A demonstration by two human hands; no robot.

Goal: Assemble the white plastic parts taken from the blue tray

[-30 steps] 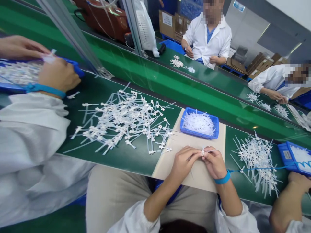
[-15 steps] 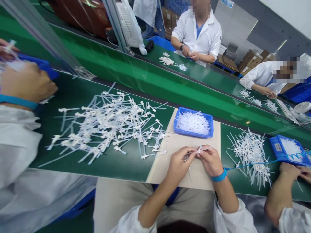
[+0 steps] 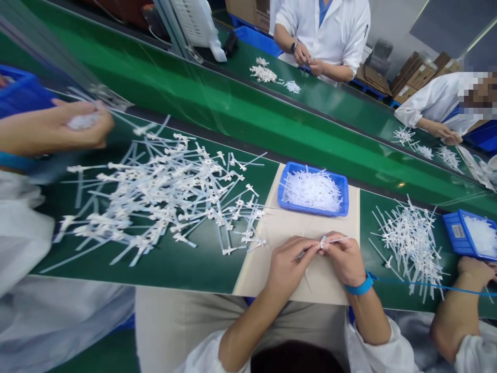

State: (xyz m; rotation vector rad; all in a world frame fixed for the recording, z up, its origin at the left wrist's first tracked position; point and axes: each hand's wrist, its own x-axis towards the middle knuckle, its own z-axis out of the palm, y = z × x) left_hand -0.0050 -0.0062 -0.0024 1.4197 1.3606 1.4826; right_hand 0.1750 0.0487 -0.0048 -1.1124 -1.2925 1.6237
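white plastic makes up the small piece (image 3: 322,242) held above the beige board (image 3: 258,267), between the two hands; the left hand (image 3: 289,259) pinches it from one side, thumb and finger drawn narrow; the right hand (image 3: 344,259) grips it from the other, its fingertips just as close, with a thin pale tail reaching past them; another thin strip (image 3: 308,280) pokes out below the left hand, its upper end hidden; a blue strap (image 3: 360,285) circles the right wrist; beyond the hands, a blue tray (image 3: 310,209) full of fine white bits (image 3: 310,189) rests on the board; a broad pile of tailed pieces (image 3: 166,186) spreads over the green table (image 3: 205,269) on the left, its edge lapping the board; a tighter pile (image 3: 411,243) lies to the right; at far left a co-worker's hand (image 3: 50,127) holds a white clump (image 3: 83,122).
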